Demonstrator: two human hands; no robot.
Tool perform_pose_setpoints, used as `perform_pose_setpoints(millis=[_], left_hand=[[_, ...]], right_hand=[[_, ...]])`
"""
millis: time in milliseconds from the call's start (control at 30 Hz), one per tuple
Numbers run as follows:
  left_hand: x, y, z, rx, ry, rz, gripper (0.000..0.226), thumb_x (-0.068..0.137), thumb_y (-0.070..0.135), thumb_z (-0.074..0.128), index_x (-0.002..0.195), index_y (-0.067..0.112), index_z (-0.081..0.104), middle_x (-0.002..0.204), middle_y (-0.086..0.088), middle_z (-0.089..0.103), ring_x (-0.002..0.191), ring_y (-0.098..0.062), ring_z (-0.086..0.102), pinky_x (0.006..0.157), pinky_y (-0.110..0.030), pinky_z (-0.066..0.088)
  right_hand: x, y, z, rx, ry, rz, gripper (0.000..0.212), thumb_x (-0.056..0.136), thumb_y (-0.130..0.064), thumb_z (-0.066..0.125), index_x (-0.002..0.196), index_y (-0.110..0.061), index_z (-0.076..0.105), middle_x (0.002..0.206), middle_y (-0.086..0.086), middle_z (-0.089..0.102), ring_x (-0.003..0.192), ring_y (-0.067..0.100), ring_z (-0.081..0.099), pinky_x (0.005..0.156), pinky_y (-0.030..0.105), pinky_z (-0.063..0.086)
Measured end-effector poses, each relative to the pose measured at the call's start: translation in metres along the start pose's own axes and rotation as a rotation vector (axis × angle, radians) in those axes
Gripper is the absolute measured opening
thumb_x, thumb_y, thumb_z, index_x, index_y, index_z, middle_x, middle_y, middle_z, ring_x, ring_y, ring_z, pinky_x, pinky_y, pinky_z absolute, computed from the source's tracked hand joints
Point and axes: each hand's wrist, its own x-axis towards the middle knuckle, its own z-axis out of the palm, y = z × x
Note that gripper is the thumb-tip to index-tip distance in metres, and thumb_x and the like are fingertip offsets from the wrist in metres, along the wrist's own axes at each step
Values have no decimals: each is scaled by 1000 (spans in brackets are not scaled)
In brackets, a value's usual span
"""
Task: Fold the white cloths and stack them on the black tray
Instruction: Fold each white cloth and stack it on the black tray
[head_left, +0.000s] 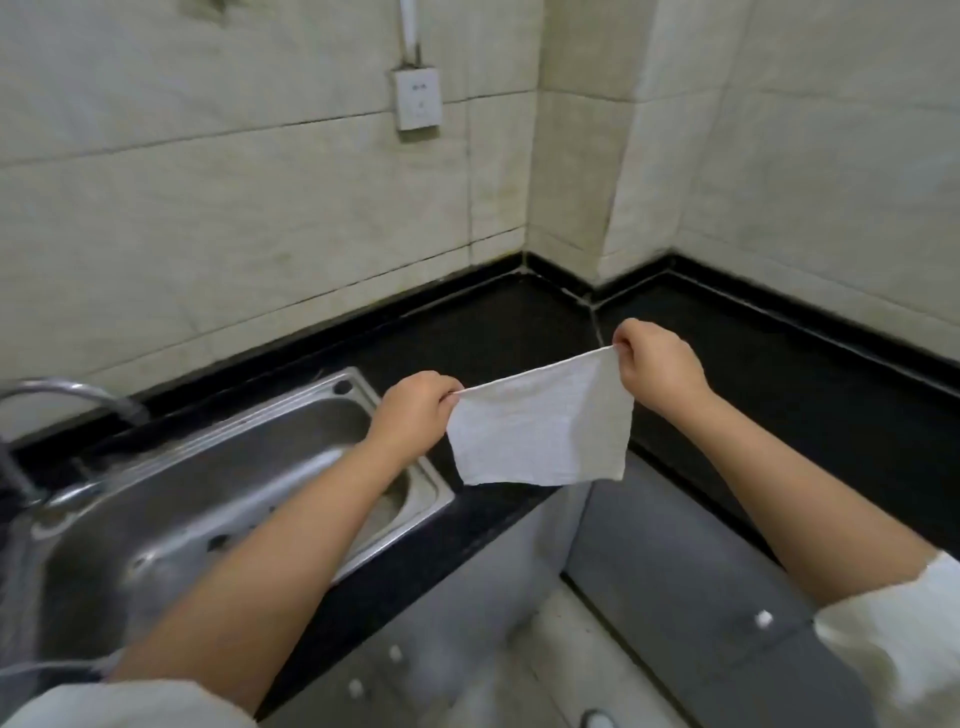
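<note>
From the head camera, you have one small white woven cloth (540, 426) hanging in the air over the front edge of the glossy black stone counter (779, 374), just right of the stainless steel sink (249, 467) set into the counter's left end. Your left hand (415, 410) pinches the cloth's upper left corner with fingers curled tight on it, and your right hand (660, 364) pinches the upper right corner the same way, a little higher, so the top hem runs taut and slanted between them. The rest of the cloth hangs free, touching nothing; its lower edge dangles level with the counter's front lip. No black tray and no other cloths show in this view, so I cannot tell you where the stack is to go. You look to be at the start of a fold, with the cloth spread and not yet doubled. To do it well, level your two hands first so the hem sits straight, keep it taut, then lay the cloth flat on the bare counter toward the back corner, away from the sink, which may be wet. Bring corner to corner squarely, and smooth the crease with flat fingers before the next fold.
</note>
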Motion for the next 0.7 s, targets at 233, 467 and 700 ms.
perform_pose_setpoints(millis=[233, 467, 700], left_hand=[[134, 198, 103, -65, -115, 265, 26, 93, 13, 45, 107, 9, 67, 112, -10, 65, 106, -27, 57, 84, -32, 43], [199, 355, 168, -195, -310, 503, 21, 91, 12, 53, 102, 4, 69, 104, -13, 69, 92, -22, 59, 74, -25, 39], [178, 370, 260, 121, -1040, 606, 23, 89, 7, 57, 110, -1, 65, 99, -9, 64, 89, -10, 49, 61, -3, 34]], right_hand=[[15, 210, -94, -144, 120, 310, 23, 90, -1, 37, 102, 3, 55, 108, 25, 61, 98, 40, 55, 77, 40, 45], [-27, 356, -174, -393, 118, 353, 23, 91, -5, 43, 110, 2, 54, 112, 27, 57, 99, 42, 55, 77, 44, 44], [-124, 414, -117, -138, -389, 457, 15, 86, -1, 45, 88, -3, 61, 94, 15, 64, 91, 29, 58, 75, 32, 39]])
